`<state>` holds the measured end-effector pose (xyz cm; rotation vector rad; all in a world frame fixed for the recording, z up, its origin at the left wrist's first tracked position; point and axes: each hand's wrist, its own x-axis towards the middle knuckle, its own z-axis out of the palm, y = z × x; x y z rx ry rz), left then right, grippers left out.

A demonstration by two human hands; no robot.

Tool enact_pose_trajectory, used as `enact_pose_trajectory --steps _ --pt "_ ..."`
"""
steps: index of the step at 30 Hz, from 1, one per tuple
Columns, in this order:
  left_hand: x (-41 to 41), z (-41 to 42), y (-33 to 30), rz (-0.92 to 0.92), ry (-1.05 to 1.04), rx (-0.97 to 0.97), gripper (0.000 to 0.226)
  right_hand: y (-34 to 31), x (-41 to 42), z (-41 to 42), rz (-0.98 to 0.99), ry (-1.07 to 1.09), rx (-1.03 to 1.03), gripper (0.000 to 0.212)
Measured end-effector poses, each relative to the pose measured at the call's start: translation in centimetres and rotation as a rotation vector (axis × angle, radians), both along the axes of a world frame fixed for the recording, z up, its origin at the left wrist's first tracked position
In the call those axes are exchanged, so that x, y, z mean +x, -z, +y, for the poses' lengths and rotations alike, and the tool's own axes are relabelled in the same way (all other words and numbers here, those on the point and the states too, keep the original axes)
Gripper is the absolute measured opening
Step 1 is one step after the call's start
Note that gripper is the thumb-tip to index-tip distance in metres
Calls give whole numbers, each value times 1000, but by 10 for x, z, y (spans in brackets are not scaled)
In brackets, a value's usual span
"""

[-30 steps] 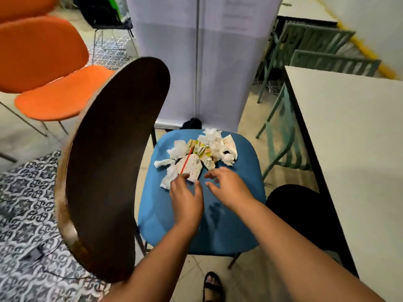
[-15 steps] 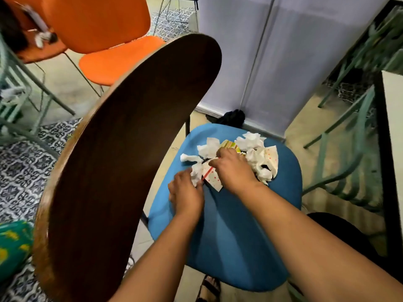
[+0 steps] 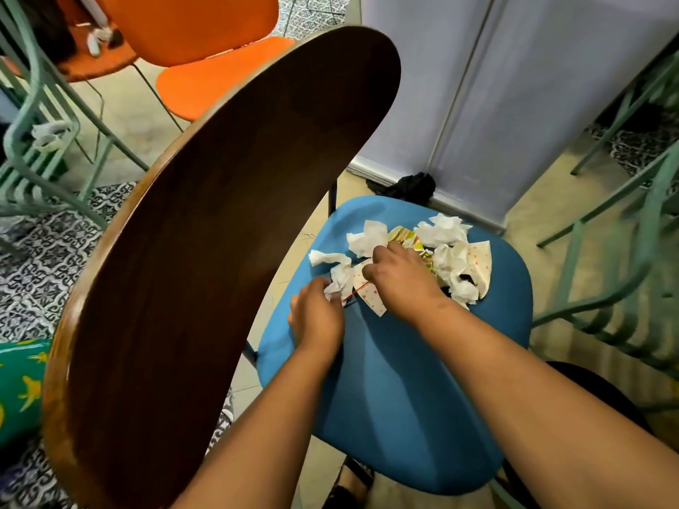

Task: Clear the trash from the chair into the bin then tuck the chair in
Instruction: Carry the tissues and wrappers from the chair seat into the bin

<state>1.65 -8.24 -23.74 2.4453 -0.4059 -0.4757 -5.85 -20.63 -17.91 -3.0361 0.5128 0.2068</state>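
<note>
Both hands are down in the trash pile (image 3: 446,251) on the blue chair seat (image 3: 397,380), left hand (image 3: 319,317) pinching a crumpled tissue (image 3: 340,279), right hand (image 3: 400,277) curled around a dotted paper wrapper (image 3: 369,293).

The chair (image 3: 385,398) has a soft blue seat and a tall, dark brown wooden back on the left. The trash (image 3: 441,251) sits in a pile at the far end of the seat: scrunched white tissues, dotted paper wrappers and a yellow-green wrapper. One tissue (image 3: 340,281) lies at the pile's near left edge.
</note>
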Motion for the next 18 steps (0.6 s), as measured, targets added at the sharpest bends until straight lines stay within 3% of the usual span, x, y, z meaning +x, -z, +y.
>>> enact_pose_trajectory --steps 10,18 --pt "-1 14 -10 29 -133 -286 14 -7 -15 14 -115 10 -28 27" --pt "-11 25 -18 10 7 -384 15 -4 -45 45 -251 311 -9 16"
